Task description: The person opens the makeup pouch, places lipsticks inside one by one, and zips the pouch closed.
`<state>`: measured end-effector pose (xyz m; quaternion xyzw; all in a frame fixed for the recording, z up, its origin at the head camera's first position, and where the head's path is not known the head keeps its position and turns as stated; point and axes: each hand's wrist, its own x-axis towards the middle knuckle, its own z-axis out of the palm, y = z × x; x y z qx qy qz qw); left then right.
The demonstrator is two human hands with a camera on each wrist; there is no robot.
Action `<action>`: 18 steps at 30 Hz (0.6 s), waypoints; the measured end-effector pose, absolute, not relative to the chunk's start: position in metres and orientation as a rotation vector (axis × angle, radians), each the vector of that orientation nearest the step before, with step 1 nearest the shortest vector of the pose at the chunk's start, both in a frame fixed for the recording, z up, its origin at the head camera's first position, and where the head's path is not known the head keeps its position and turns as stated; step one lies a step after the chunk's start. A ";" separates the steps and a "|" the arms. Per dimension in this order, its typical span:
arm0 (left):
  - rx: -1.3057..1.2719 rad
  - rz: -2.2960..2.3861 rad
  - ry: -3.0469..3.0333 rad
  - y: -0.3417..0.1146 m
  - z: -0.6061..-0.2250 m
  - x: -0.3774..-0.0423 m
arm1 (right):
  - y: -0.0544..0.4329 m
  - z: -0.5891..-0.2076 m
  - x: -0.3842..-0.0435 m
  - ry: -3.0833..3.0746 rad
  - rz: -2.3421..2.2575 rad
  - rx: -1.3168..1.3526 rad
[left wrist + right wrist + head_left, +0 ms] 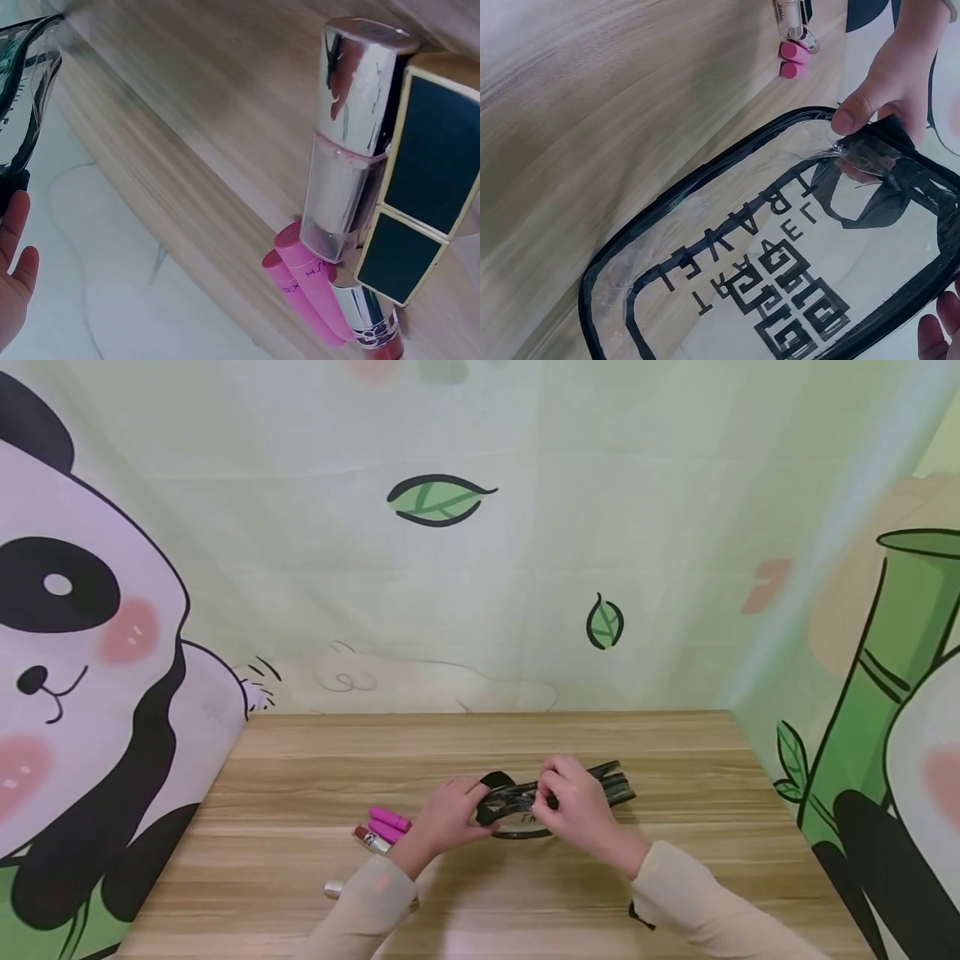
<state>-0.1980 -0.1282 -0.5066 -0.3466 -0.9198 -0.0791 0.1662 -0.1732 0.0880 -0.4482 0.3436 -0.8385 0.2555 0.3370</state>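
Note:
A clear travel pouch (705, 259) with black trim and "TRAVEL" lettering is held up over the wooden table. My left hand (447, 814) grips its left end, the thumb on the near side by a black strap loop (874, 206). At the pouch's upper edge my right hand (576, 797) has its fingers curled and pinched on the black trim. Only a few right fingertips (934, 337) appear in the right wrist view. Through the plastic the table and backdrop show. What the right fingertips pinch is partly hidden behind the hand.
Left of the pouch lie two pink tubes (307, 289), a silver-and-red lipstick (367, 315), a silver-capped clear tube (334, 187) and a dark gold-edged case (427, 150). A small black item (641, 917) pokes out by the right sleeve. A panda-print cloth backdrop (525, 543) rises behind the table.

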 end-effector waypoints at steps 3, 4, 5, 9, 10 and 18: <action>-0.979 -0.216 -2.610 -0.129 -0.509 -0.198 | 0.088 -0.450 -0.174 -2.183 0.667 0.896; -0.978 -0.218 -2.610 -0.129 -0.509 -0.198 | 0.088 -0.451 -0.174 -2.183 0.666 0.895; -0.978 -0.225 -2.610 -0.130 -0.509 -0.198 | 0.089 -0.451 -0.174 -2.186 0.665 0.893; -0.971 -0.256 -2.639 -0.133 -0.512 -0.197 | 0.091 -0.456 -0.176 -2.200 0.648 0.874; -0.960 -0.263 -2.652 -0.134 -0.513 -0.197 | 0.093 -0.458 -0.176 -2.205 0.641 0.866; -0.882 -0.334 -2.754 -0.143 -0.517 -0.197 | 0.100 -0.469 -0.181 -2.237 0.616 0.857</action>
